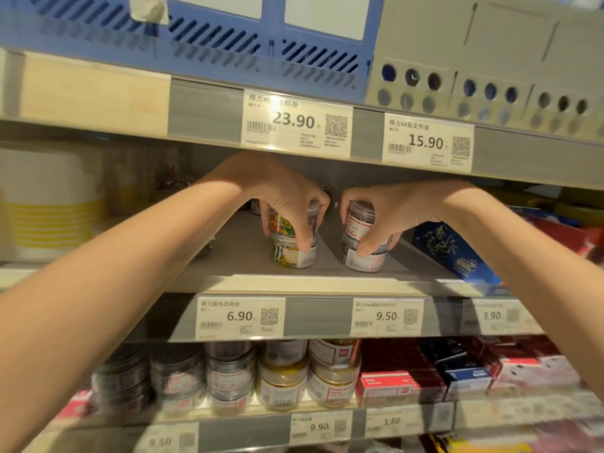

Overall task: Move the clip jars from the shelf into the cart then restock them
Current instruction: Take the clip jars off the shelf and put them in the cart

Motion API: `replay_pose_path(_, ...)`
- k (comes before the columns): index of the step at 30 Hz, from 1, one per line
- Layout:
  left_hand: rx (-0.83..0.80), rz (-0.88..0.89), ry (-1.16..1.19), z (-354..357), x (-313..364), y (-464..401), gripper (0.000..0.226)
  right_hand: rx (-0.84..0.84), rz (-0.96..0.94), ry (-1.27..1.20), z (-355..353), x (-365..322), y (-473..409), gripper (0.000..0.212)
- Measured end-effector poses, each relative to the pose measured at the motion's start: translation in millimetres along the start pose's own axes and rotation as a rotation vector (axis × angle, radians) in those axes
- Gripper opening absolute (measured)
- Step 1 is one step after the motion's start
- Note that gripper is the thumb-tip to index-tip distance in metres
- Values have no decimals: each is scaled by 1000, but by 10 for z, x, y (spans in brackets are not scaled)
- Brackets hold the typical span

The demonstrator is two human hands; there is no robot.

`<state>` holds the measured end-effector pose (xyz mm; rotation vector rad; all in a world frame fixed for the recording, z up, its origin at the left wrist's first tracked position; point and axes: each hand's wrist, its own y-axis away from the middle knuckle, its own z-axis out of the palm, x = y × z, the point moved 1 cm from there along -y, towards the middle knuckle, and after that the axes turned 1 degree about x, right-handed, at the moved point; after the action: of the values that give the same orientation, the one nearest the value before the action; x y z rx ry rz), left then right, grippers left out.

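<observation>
Reaching under the upper shelf lip [294, 152], your left hand [281, 194] grips the colored-clip jars [294, 246] — right hand [389, 210] grips the silver-clip jars [362, 253]. Both stacks stand on the middle shelf [248, 256], a blue box [451, 250] just right.

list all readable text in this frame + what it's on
"23.90": white price tag on the upper shelf rail.
"15.90": white price tag to its right.
"6.90": white price tag on the middle shelf rail, below the clear jars of coloured clips.
"9.50": next tag to the right.
"9.90": tag on the lower rail.
Other tags, Chinese product lines, barcodes and jar labels: too blurred.
</observation>
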<state>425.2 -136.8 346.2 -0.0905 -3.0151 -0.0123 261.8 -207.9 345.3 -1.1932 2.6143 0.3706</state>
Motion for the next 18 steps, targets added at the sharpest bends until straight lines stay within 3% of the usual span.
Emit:
replay_pose_path(6,-15,7,-9,71,106,164,34,256,-9,256,120,-107,206,48)
replay_pose_path(10,-22,-134,22,140,156,364,39,394,15,295,256,-122,308,47)
replay_pose_path(13,129,-86,-28,206,213,482,18,460,12,324,357,-127,365,47)
replay_pose_path(18,357,1,-83,303,230,657,19,559,-13,323,457,-170,452,45)
